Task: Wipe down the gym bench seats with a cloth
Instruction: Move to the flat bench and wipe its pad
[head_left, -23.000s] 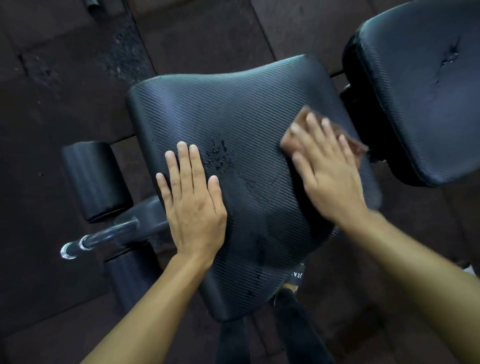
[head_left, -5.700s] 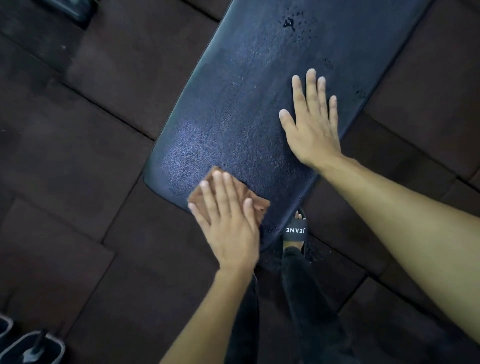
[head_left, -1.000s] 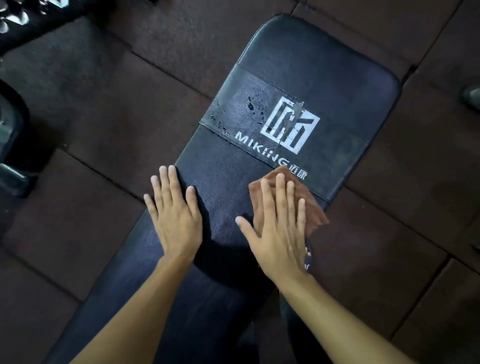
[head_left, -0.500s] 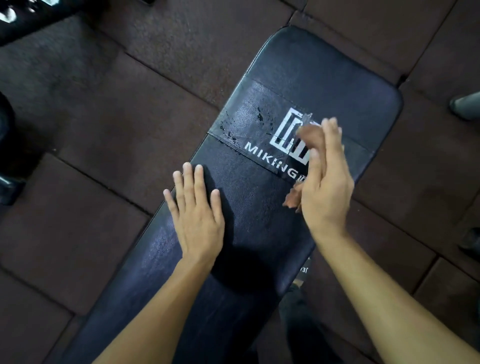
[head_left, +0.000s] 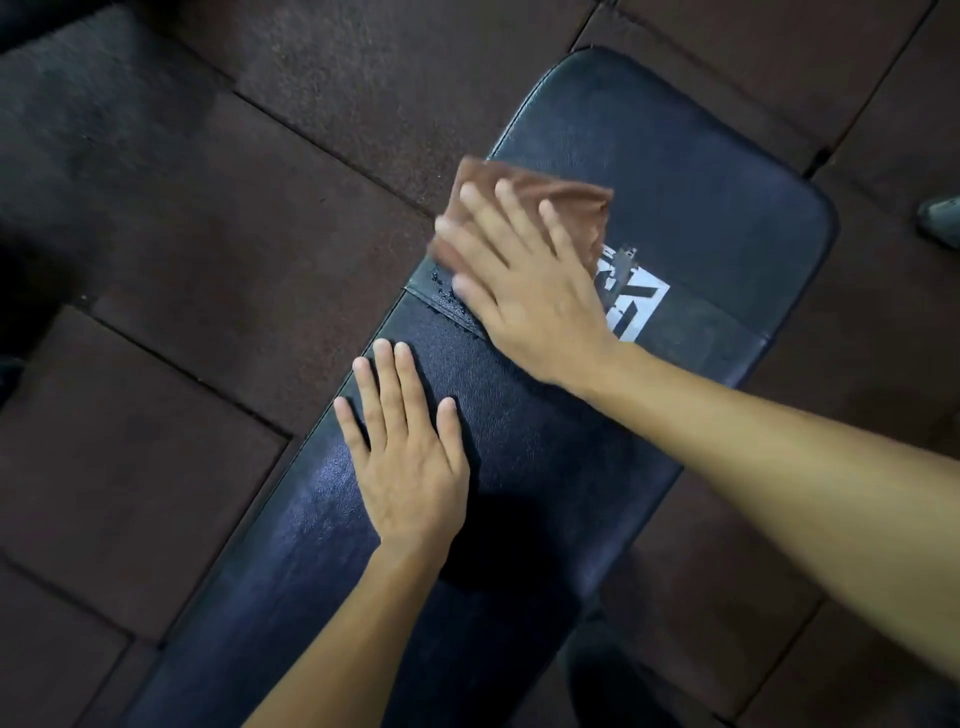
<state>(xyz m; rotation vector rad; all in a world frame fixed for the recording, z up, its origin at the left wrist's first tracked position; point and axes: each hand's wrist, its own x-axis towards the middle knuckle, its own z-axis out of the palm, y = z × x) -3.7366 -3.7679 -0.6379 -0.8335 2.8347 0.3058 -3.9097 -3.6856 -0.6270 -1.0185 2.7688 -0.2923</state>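
Note:
A long black padded gym bench seat (head_left: 701, 218) runs diagonally from bottom left to top right. A band with a white logo (head_left: 631, 301) crosses it near the far end. My right hand (head_left: 524, 280) lies flat with fingers spread on a brown cloth (head_left: 561, 195), pressing it onto the bench's left edge over the band. Small water droplets (head_left: 441, 283) show just beside the cloth at the band's left corner. My left hand (head_left: 405, 457) rests palm down on the bench nearer to me, holding nothing.
Dark brown rubber floor tiles (head_left: 260, 208) surround the bench. A grey shoe tip (head_left: 940, 218) shows at the right edge. A dark shape, which I cannot identify, sits at the left edge (head_left: 15, 291). My dark trouser leg (head_left: 618, 686) is below the bench's right side.
My right hand, lifted with the cloth half a second ago, has come down flat on the band's left side. The left hand stays planted on the bench.

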